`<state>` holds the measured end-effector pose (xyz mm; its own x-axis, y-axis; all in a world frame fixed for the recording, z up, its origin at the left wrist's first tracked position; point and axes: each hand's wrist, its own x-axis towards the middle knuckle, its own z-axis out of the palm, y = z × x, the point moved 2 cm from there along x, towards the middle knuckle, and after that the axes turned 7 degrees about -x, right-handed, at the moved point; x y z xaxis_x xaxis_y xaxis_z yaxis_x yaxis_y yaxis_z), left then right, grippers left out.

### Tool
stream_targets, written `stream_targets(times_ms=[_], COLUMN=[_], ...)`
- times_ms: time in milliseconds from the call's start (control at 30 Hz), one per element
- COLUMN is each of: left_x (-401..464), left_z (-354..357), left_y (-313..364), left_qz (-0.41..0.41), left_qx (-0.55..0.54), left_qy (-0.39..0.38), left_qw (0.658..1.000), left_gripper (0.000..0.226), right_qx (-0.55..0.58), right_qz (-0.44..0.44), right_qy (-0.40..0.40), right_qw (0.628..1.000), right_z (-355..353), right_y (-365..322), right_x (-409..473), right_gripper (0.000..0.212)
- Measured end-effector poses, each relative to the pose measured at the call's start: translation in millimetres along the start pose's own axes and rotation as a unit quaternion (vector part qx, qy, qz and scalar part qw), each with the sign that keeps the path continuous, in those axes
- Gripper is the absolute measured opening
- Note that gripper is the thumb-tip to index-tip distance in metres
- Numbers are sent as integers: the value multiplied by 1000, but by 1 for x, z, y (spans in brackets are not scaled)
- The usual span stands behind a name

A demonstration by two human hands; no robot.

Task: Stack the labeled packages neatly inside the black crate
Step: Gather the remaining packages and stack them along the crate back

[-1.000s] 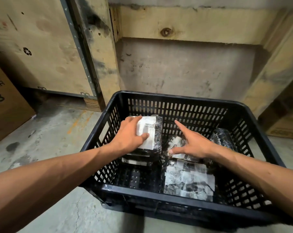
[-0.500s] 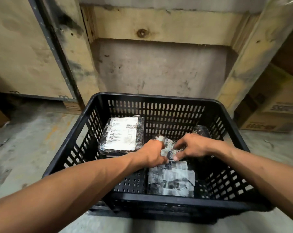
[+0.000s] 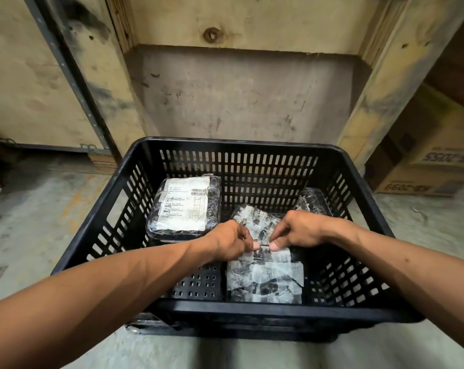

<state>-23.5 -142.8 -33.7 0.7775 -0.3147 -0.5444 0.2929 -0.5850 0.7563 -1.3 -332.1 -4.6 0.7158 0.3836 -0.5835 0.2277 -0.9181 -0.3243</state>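
A black slotted crate [image 3: 236, 146] stands on the concrete floor. At its back left lies a plastic-wrapped package with a clean white label [image 3: 185, 206], on top of a small stack. A crumpled-label package [image 3: 254, 222] sits in the middle, and both hands pinch its near edge: my left hand [image 3: 232, 242] from the left, my right hand [image 3: 296, 230] from the right. Another flat package with a torn label [image 3: 265, 282] lies at the crate's front. A dark wrapped package [image 3: 312, 199] leans at the back right, partly hidden by my right hand.
Wooden crate panels [image 3: 246, 22] and a grey wall close off the space just behind the crate. Cardboard boxes [image 3: 427, 166] stand at the right. Bare concrete floor [image 3: 39, 214] lies to the left of the crate.
My left hand let go of the white-label package at the back left and moved right. Both hands now pinch the crumpled middle package. The camera shifted right.
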Motion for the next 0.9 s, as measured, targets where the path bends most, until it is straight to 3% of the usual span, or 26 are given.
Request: stream_targets(times_ms=[167,300,400,500,633,733,800,900], left_x=[-8,-16,-17,-19,-24,-22,-22,-22], left_z=[-5,-2,-1,-6,2,3,2,6], left_y=[-2,-6,-11,-17,-17,-9,-2,0], left_qz=[10,5,-24,-51,14,53,43,0], left_qx=[-72,-72,16,-29,-53,-45,-21,49], left_qy=[-18,-76,-129,-150,-157,-139,-151,-183], left_qw=[997,995,991,987,986,988,987,982], left_gripper=[6,36,20,19,16,11,28,74], right_qx=[19,37,18,21,141,160,152,111], right_qz=[1,3,8,17,18,24,27,18], right_qy=[-35,-64,-85,-109,-161,-153,-149,-148], right_qw=[999,997,996,994,977,975,977,983], right_z=[0,11,15,13,13,16,17,14], right_y=[1,3,3,1,3,4,4,1], right_x=[-8,-15,-18,-22,-30,-33,-32,-32], right_gripper=[33,32,38,41,33,25,27,36])
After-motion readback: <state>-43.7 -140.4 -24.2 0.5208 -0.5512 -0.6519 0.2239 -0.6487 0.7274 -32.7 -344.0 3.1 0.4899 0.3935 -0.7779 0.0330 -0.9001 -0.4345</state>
